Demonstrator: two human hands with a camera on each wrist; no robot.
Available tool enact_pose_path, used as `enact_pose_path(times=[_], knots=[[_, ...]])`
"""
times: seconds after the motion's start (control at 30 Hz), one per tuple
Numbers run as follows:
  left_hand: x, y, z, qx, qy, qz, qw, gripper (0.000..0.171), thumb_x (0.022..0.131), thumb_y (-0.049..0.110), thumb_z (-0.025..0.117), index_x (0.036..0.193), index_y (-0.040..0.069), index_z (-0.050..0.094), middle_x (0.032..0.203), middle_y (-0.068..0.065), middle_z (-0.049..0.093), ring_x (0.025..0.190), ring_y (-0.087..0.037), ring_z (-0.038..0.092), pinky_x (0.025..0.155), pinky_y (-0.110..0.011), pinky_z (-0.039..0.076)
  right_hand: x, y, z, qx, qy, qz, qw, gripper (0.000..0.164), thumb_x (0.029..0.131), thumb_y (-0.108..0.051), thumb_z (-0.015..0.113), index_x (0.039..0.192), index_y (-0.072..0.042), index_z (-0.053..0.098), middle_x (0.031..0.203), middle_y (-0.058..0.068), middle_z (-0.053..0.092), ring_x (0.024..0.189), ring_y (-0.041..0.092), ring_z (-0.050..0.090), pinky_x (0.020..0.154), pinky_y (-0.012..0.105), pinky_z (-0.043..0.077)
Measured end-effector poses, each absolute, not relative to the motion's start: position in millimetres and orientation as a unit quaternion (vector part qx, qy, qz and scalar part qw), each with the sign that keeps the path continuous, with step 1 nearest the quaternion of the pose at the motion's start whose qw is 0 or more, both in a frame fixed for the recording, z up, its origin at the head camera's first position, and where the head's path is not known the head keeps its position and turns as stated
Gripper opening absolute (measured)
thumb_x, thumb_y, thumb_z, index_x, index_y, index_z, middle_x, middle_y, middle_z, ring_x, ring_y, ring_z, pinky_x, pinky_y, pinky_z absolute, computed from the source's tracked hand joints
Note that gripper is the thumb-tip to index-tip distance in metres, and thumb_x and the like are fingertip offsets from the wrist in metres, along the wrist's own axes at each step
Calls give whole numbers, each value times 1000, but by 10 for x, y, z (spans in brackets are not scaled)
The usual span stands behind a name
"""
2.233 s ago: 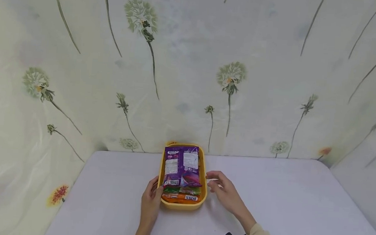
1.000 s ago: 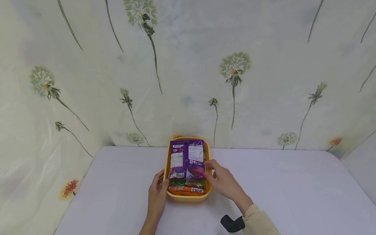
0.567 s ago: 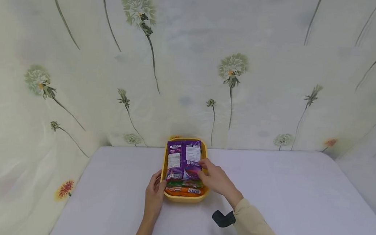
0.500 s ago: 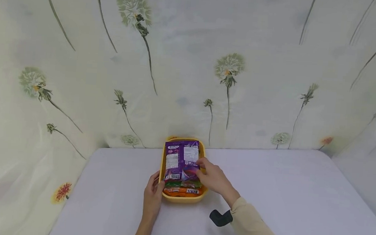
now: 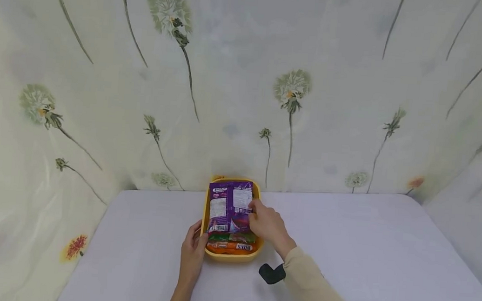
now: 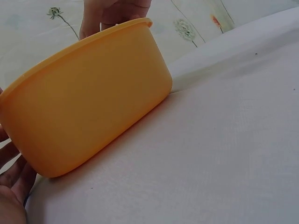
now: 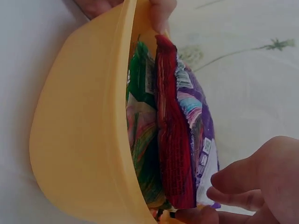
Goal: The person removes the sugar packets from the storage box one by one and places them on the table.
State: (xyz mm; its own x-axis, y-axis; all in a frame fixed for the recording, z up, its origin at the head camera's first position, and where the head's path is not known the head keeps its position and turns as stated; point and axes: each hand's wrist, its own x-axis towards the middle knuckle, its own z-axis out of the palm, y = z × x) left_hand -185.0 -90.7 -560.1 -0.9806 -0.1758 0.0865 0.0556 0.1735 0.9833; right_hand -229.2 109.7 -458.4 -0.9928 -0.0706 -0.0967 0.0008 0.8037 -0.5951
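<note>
A yellow plastic bin (image 5: pixel 233 258) stands at the back of the white table, filled with candy bags. On top lies a purple candy bag (image 5: pixel 219 219) with white label panels; a green bag (image 5: pixel 220 236) and an orange bag (image 5: pixel 227 251) show below it. My left hand (image 5: pixel 192 256) holds the bin's left side, thumb at the rim and fingers along the outer wall. My right hand (image 5: pixel 268 222) reaches over the right rim and pinches the purple bag's right edge. In the right wrist view a dark red bag edge (image 7: pixel 174 135) stands between the green and purple ones.
The white tabletop (image 5: pixel 343 251) extends to both sides of the bin. Behind it hangs a pale sheet (image 5: pixel 236 99) printed with dandelions, close to the bin's far end. A black wrist mount (image 5: pixel 272 274) sits below my right sleeve.
My right hand has come in from beside the bin, over its right rim to the purple bag's edge. My left hand has stayed on the bin. The view has shifted slightly.
</note>
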Motion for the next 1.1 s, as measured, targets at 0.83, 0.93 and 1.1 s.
enact_pose_path(times=[0.83,0.93,1.1], knots=[[-1843,-869,-5588,33,-756,-646,97,39,97,24,52,136,20,47,133,-5,54,119,-20,56,100,-30,46,-2215,1087,-4689,-38,949,-314,-10,39,91,-29,56,130,-20,54,119,9,66,81,19,60,72,38,54],[-1846,-859,-5578,31,-752,-652,93,40,97,23,51,136,19,46,134,-7,54,120,-21,56,99,-29,47,-2195,1073,-4709,-46,942,-332,-33,39,92,-28,56,130,-20,56,118,7,67,82,18,60,76,39,55],[-1839,-876,-5563,39,-748,-657,91,40,96,19,51,136,18,46,135,-9,54,122,-23,54,100,-29,46,-2166,1043,-4784,-53,913,-401,-43,40,92,-30,57,131,-19,55,130,7,60,112,26,60,95,49,49]])
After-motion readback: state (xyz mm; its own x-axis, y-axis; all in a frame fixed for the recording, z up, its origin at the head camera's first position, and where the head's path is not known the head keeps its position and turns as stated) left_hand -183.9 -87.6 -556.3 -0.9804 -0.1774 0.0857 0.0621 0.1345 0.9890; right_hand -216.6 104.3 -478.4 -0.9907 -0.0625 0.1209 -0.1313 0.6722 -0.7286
